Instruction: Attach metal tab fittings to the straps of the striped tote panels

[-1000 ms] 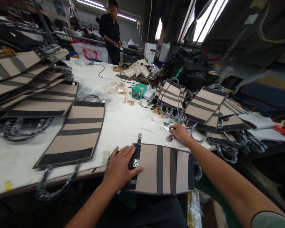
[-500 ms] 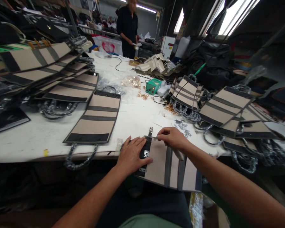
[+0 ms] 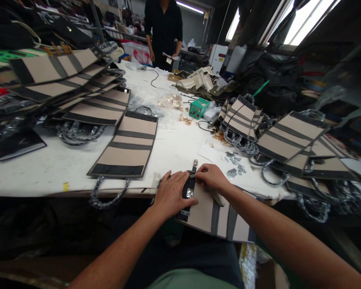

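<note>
A beige bag panel with dark bands lies in front of me, partly over the table's front edge. My left hand rests flat on its black end strip, fingers stretched out and thumb apart. Beside that thumb is a silver metal fitting on the strip. A short tab with a metal clasp piece sticks out past the panel's far edge. My right hand pinches a small thin grey strip at the black strip. Below its palm shows a pale, rounded object, its kind unclear.
Stacked bag panels with wrapped handles stand left; another panel lies nearer. More panels are at right. A green box, gold-coloured fittings and plastic scraps lie mid-table. A person stands across the table.
My right fingers have moved slightly left with the strip, closer to my left fingertips. My view has shifted a little. The person across the table appears nearer.
</note>
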